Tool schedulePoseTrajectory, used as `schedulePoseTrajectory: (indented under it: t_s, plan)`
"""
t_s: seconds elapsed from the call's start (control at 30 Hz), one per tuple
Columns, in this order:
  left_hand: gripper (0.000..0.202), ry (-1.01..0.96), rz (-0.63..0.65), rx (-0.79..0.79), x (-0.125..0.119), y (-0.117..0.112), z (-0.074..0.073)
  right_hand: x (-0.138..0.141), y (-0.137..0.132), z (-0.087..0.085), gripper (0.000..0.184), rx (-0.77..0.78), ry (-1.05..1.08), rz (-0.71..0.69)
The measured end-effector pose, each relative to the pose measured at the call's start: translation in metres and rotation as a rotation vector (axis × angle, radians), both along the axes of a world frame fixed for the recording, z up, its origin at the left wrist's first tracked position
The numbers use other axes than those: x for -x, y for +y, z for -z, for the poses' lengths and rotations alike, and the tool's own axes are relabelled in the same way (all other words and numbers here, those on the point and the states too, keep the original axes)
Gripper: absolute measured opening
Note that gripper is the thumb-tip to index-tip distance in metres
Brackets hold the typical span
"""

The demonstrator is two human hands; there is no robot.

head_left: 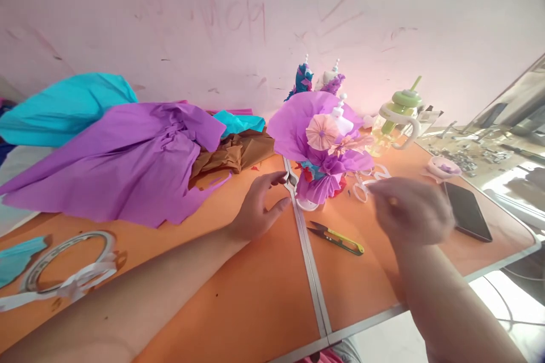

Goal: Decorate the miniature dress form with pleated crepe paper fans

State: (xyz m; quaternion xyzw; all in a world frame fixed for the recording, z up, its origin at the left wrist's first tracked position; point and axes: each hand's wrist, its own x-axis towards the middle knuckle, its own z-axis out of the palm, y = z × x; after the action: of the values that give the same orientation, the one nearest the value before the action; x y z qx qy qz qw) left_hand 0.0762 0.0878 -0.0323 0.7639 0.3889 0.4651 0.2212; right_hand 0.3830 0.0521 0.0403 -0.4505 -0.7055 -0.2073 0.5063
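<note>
My left hand (259,204) rests on the orange table (238,295), fingers spread and loosely curved, with nothing in it. Its fingertips reach toward the base of a purple crepe-paper doll dress (317,150) standing at the table's middle seam. My right hand (411,210) hovers to the right of the dress, smeared by motion; a small yellowish thing shows near its fingers, and I cannot tell what it is. Yellow-handled thread snips (338,236) lie on the table between my hands. White scissors (368,181) lie beside the dress.
Crumpled purple (119,164), teal (63,108) and brown (234,153) crepe paper is piled at the left. A tape ring with white strips (63,266) lies front left. A green-lidded handled cup (398,122), a small dish (443,167) and a black phone (467,211) sit at the right. More paper dolls (317,79) stand by the wall.
</note>
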Motion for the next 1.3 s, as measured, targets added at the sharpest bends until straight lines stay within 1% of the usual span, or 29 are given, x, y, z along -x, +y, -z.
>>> schedulePoseTrajectory:
  t_s: [0.03, 0.07, 0.1, 0.17, 0.23, 0.3, 0.33, 0.4, 0.47, 0.53, 0.57, 0.6, 0.63, 0.67, 0.73, 0.8, 0.87, 0.93, 1.0, 1.1, 1.2, 1.3]
  plan:
    - [0.058, -0.028, 0.009, 0.06, -0.001, -0.001, 0.001, 0.006, 0.001, 0.005, 0.014, -0.08, -0.185, -0.074]
    - [0.064, -0.043, 0.026, 0.113, -0.002, -0.001, 0.002, 0.013, 0.003, 0.009, 0.019, -0.127, -0.302, -0.099]
    - [0.069, -0.046, 0.047, 0.153, -0.004, -0.001, 0.004, 0.019, 0.007, 0.011, 0.021, -0.156, -0.37, -0.093]
    - [0.077, -0.026, 0.087, 0.191, -0.01, 0.001, 0.008, 0.029, 0.017, 0.013, 0.017, -0.154, -0.429, -0.068]
    - [0.082, 0.014, 0.112, 0.195, -0.016, 0.002, 0.012, 0.033, 0.024, 0.015, 0.01, -0.135, -0.441, -0.037]
    - [0.082, 0.078, 0.108, 0.183, -0.021, 0.002, 0.014, 0.033, 0.028, 0.016, 0.007, -0.134, -0.437, -0.012]
    - [0.078, 0.119, 0.094, 0.168, -0.024, 0.001, 0.015, 0.033, 0.029, 0.017, 0.007, -0.145, -0.433, -0.007]
    - [0.064, 0.214, 0.045, 0.121, -0.028, -0.002, 0.016, 0.033, 0.03, 0.019, 0.006, -0.159, -0.434, -0.022]
    - [0.047, 0.291, -0.046, 0.063, -0.03, -0.006, 0.017, 0.033, 0.031, 0.021, 0.007, -0.169, -0.435, -0.052]
    - [0.032, 0.319, -0.176, 0.021, -0.03, -0.01, 0.017, 0.034, 0.032, 0.022, 0.008, -0.165, -0.422, -0.068]
    - [0.026, 0.329, -0.216, 0.012, -0.029, -0.012, 0.016, 0.034, 0.032, 0.022, 0.007, -0.16, -0.408, -0.074]
    - [0.021, 0.345, -0.214, 0.006, -0.029, -0.014, 0.015, 0.035, 0.033, 0.022, 0.007, -0.155, -0.393, -0.08]
    - [0.017, 0.37, -0.171, 0.0, -0.028, -0.016, 0.014, 0.035, 0.033, 0.021, 0.006, -0.146, -0.379, -0.086]
    - [0.015, 0.407, -0.099, -0.012, -0.028, -0.017, 0.012, 0.036, 0.034, 0.021, 0.007, -0.137, -0.367, -0.09]
    - [0.024, 0.496, 0.043, -0.042, -0.029, -0.019, 0.01, 0.036, 0.035, 0.022, 0.006, -0.117, -0.352, -0.085]
    - [0.038, 0.57, 0.107, -0.063, -0.031, -0.02, 0.009, 0.036, 0.036, 0.023, 0.007, -0.102, -0.349, -0.06]
    - [0.045, 0.622, 0.147, -0.072, -0.033, -0.019, 0.01, 0.036, 0.038, 0.025, 0.01, -0.104, -0.343, -0.035]
    - [0.045, 0.654, 0.167, -0.085, -0.033, -0.017, 0.013, 0.037, 0.039, 0.026, 0.011, -0.11, -0.325, -0.014]
    - [0.042, 0.678, 0.159, -0.098, -0.033, -0.015, 0.016, 0.038, 0.038, 0.027, 0.011, -0.092, -0.305, -0.004]
    - [0.04, 0.67, 0.153, -0.102, -0.033, -0.014, 0.018, 0.039, 0.037, 0.027, 0.009, -0.06, -0.284, -0.029]
    - [0.039, 0.647, 0.178, -0.088, -0.033, -0.014, 0.017, 0.042, 0.037, 0.026, 0.007, -0.062, -0.262, -0.059]
    - [0.041, 0.658, 0.197, -0.065, -0.033, -0.014, 0.014, 0.044, 0.036, 0.026, 0.009, -0.021, -0.223, -0.056]
